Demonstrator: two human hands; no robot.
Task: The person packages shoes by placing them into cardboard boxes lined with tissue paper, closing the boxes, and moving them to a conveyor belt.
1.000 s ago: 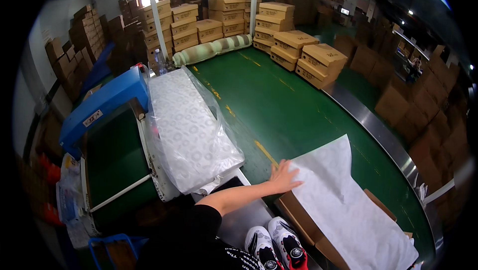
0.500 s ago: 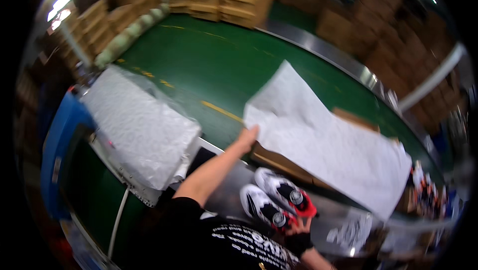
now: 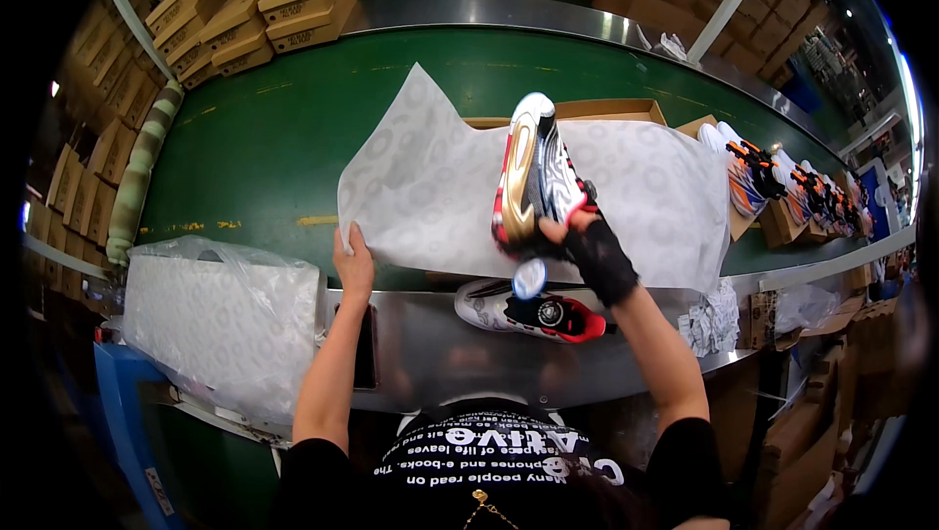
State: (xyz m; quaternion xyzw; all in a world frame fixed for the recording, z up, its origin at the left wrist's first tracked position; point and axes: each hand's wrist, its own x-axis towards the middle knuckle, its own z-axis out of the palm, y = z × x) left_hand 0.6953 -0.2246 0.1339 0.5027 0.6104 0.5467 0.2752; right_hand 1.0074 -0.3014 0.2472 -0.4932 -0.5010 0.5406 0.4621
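My left hand (image 3: 354,264) pinches the near left edge of a large white tissue paper sheet (image 3: 646,173), its far left corner lifted. The sheet lies across an open brown cardboard shoebox (image 3: 611,111) and hides most of it. Over the paper, my right hand (image 3: 591,248), in a black fingerless glove, grips a sneaker (image 3: 528,173) near its heel, toe pointing away and its gold and black sole turned partly to the left. A round blue and white piece (image 3: 529,279) shows just below it. A second white, black and red sneaker (image 3: 528,313) rests on the metal ledge (image 3: 421,354) nearest me.
A stack of patterned paper (image 3: 220,320) in clear plastic lies at left, above a blue panel (image 3: 127,413). A dark flat object (image 3: 366,349) sits beside my left forearm. Crumpled paper (image 3: 712,320) and orange-white sneakers (image 3: 753,173) are at right. Shoeboxes (image 3: 308,2) stand across the green belt (image 3: 284,139).
My right hand has lifted one sneaker off the ledge and brought it over the paper. The left hand still holds the sheet's edge. The view has turned.
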